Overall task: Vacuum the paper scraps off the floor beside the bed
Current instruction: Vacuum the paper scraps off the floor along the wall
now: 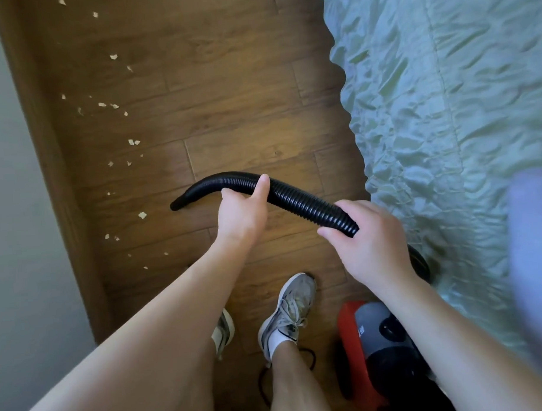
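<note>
A black ribbed vacuum hose (300,201) arcs above the wooden floor (228,83), its nozzle end pointing down-left near the boards. My left hand (242,212) grips the hose near its middle. My right hand (369,242) holds it further back, towards the red and grey vacuum body (378,337) that stands by my right foot. Several pale paper scraps (115,106) lie scattered along the left side of the floor, close to the skirting; one scrap (142,214) lies just left of the nozzle.
The bed with a crumpled pale green quilt (445,122) fills the right side. A wooden skirting board (46,151) and a grey wall bound the left. My two feet in grey trainers (285,312) stand on the floor, with a black cable (263,381) beside them.
</note>
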{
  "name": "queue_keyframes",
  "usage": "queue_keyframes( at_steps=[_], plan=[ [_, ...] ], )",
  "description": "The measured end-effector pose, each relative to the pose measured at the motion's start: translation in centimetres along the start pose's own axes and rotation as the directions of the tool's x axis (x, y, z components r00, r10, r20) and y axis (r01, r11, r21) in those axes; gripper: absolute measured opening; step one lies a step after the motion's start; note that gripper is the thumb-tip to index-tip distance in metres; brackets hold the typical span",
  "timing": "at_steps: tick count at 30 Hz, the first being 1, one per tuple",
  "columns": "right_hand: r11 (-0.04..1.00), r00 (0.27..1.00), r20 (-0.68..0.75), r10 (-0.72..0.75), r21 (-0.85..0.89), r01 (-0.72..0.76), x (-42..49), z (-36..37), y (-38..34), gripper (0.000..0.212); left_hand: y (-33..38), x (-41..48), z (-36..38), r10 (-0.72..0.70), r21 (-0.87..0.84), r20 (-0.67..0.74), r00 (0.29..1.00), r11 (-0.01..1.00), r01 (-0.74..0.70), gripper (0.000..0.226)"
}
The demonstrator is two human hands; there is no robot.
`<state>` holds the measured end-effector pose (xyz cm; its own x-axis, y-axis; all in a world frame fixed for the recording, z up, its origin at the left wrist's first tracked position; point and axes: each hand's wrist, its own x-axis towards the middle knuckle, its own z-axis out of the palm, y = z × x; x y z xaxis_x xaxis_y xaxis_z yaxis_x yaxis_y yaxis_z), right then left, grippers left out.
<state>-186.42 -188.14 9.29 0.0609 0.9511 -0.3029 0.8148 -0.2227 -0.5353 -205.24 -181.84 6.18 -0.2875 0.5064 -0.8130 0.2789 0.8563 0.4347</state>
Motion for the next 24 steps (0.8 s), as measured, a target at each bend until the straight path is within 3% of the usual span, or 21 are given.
queue_keyframes(
  at_steps=[5, 14, 24],
  plan=[
    [0.999, 0.999, 0.018, -0.031, 0.04, 0.031, -0.9, 0.6, -0.2, 0.026, 0.3, 1.0, 0.6, -0.043, -0.221, -0.033, 0.999, 0.975, 0.034, 0.05],
    [0.989, 0.995, 0.049, -0.092, 0.122, 0.085, -3.1, 0.9, 0.1, 0.027, 0.0, 3.2, -1.4, -0.043, -0.25, -0.114, 0.993, 0.968, 0.013, 0.028],
    [0.984, 0.979, 0.154, -0.131, 0.143, 0.109, -3.6, 2.2, -0.1, 0.028, -0.8, 6.2, -5.1, -0.074, -0.33, -0.196, 0.978, 0.944, 0.005, 0.042]
  ],
)
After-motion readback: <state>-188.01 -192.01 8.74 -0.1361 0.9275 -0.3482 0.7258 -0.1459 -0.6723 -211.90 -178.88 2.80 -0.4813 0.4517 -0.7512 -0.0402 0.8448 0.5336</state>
